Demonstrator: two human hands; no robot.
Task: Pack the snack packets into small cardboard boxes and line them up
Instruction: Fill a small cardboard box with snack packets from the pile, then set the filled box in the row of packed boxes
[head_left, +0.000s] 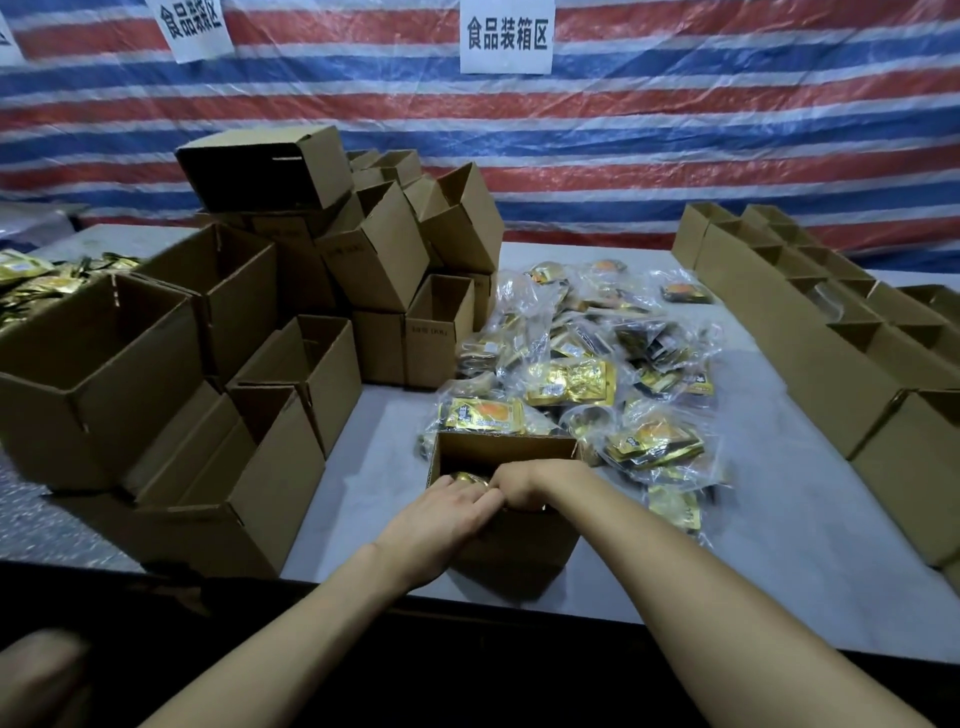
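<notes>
Left hand (441, 517), right hand (527, 486) maybe pressing boxed packet (469, 478)

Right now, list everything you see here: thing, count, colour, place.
small box: one, brown, open, near table edge, gold packet inside.
snack packets: uncounted heap, gold in clear bags, table centre.
further packets: heap, gold, far left.
empty boxes: many, brown, piled left.
lined-up boxes: many, brown, rows along right.
table: one, pale grey.
tarp: one, red-white-blue stripes, behind.
paper signs: at least two, white, on tarp.
left hand: one, at box's near rim, fingers on packet.
right hand: one, beside it, fingers curled into box.
</notes>
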